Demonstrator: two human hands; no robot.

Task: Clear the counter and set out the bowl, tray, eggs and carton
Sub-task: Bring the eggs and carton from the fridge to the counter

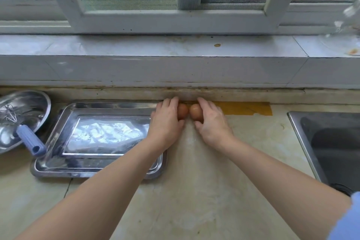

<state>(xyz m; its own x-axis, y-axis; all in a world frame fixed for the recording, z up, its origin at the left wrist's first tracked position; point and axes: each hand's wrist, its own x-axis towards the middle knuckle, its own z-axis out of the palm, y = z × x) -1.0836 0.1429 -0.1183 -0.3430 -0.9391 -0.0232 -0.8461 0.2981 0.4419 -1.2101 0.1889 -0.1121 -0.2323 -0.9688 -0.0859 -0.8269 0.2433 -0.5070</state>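
Note:
Two brown eggs sit side by side on the beige counter [194,191] near its back edge. My left hand [166,122] curls round the left egg [182,111]. The right egg [196,112] is gripped by my right hand [212,121]. The eggs almost touch each other. A shiny steel tray [58,165] lies just left of my left hand. At the far left stands a steel bowl [41,101] with a whisk [29,138] in it, its blue handle sticking out over the tray's corner. No carton is in view.
A steel sink [331,142] is set into the counter at the right. Yellow tape [247,108] runs along the back edge behind the eggs. A tiled sill [175,46] and a window rise behind the counter.

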